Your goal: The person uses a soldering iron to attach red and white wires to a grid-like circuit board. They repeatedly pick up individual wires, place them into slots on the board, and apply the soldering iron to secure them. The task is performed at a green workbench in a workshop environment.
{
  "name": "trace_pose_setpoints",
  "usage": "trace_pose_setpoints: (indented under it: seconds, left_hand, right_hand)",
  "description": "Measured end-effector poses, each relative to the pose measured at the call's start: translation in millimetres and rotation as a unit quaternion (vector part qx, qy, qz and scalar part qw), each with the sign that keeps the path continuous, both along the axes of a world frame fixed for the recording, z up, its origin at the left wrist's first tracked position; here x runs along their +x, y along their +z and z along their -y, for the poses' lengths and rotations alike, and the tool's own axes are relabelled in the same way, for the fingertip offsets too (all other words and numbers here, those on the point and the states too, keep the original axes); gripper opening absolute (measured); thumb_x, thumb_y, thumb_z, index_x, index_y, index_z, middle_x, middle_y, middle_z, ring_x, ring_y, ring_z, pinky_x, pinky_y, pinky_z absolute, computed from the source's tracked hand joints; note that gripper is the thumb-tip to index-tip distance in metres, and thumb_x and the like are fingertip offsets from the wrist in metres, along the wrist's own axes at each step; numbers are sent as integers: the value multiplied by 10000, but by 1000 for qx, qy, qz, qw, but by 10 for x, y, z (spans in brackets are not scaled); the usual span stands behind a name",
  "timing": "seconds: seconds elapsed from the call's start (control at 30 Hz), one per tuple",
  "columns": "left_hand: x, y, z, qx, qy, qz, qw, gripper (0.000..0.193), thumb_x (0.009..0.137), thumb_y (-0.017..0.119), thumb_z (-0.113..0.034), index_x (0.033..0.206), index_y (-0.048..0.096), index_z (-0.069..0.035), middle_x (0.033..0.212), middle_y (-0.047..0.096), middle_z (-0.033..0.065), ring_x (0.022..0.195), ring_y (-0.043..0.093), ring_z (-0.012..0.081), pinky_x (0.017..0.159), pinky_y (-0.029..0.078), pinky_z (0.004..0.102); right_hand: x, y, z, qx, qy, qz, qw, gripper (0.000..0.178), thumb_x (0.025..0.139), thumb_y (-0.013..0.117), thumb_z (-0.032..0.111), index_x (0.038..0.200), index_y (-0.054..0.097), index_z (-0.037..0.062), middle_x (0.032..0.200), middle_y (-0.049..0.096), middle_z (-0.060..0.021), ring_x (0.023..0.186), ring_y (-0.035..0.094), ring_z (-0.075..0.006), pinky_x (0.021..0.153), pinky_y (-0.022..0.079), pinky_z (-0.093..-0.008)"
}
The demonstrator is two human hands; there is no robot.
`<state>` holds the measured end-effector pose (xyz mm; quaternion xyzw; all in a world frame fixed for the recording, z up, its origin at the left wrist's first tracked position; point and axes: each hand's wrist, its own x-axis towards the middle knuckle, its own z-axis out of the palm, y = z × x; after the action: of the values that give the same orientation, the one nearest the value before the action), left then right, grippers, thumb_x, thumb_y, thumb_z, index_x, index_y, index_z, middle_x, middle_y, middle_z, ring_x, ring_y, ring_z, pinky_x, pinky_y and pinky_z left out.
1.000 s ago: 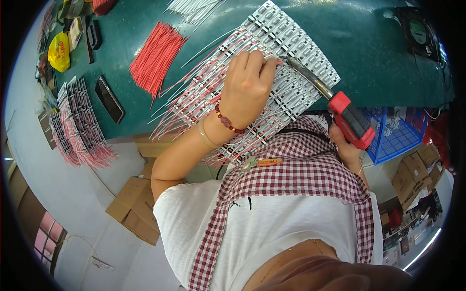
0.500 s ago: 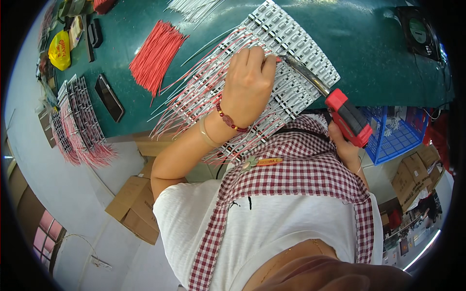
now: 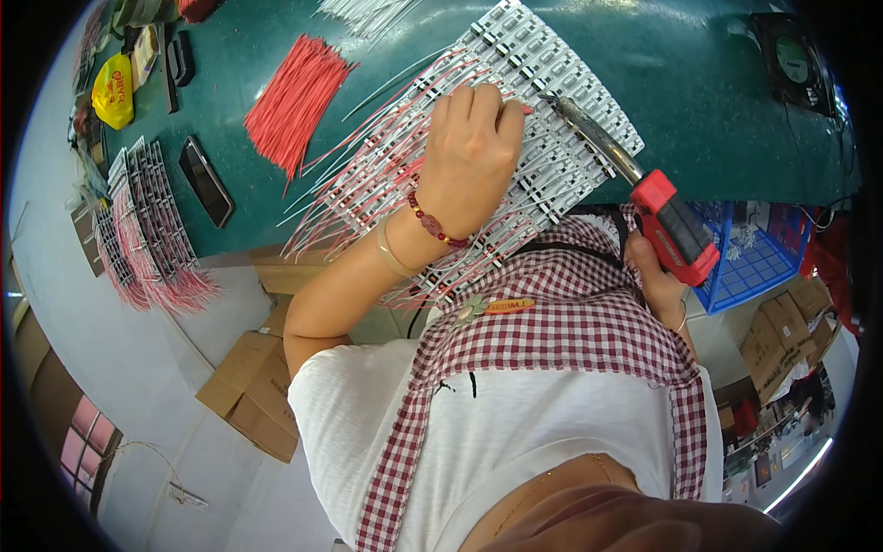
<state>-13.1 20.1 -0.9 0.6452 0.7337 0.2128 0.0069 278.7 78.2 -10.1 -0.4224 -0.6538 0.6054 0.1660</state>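
My left hand (image 3: pixel 472 156) is closed in a pinch above a panel of grey-white metal parts (image 3: pixel 561 69), its fingertips turned away from me. A short red wire end (image 3: pixel 527 109) sticks out at its right side. Rows of red and white wires (image 3: pixel 345 198) trail leftward off the panel. In my right hand (image 3: pixel 659 278) is a red and black soldering gun (image 3: pixel 679 230). Its metal tip points up and left over the panel, a little apart from the wire end. The handle partly hides the right fingers.
A bundle of red wires (image 3: pixel 296 106) and white wires (image 3: pixel 368 14) lie on the green table (image 3: pixel 708 110). A phone (image 3: pixel 206 182) and more wired panels (image 3: pixel 152 212) sit left. A black fan-like device (image 3: pixel 793 60) stands far right, a blue crate (image 3: pixel 750 262) below the edge.
The soldering gun has shifted right and slightly down, drawing its tip away from the red wire end. My left hand stays nearly in place.
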Motion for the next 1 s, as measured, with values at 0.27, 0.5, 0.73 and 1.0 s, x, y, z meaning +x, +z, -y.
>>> trace_pose_setpoints:
  seconds: [0.27,0.5,0.73,1.0]
  left_hand:
    - [17,64,51,37,-13,-22,999,252,743,614,-14,989,667,-39,781,491,62,730,497,222,664,391,339]
    - [81,-21,84,38,-7,10,999,261,723,621,-8,975,680,-43,773,483,58,723,494,217,664,394,340]
    - [77,-42,70,24,-23,15,999,203,755,603,-52,943,650,9,802,478,87,772,491,242,679,402,353]
    - [119,-25,51,24,4,13,1000,253,712,626,26,955,675,-25,779,484,73,742,512,235,674,419,354]
  right_hand:
    - [89,23,53,-62,-34,-7,997,251,843,726,98,1063,640,12,952,651,-52,846,600,-150,749,490,-299]
    - [97,-3,49,-46,-11,28,998,243,843,727,103,1057,647,20,941,656,-57,833,601,-147,735,491,-300]
    - [79,-6,13,-29,19,50,998,230,830,734,100,1031,658,20,919,662,-62,799,607,-150,709,491,-298]
    - [116,-26,57,-21,-23,10,999,219,836,726,93,1030,659,16,912,662,-60,795,610,-150,703,495,-296]
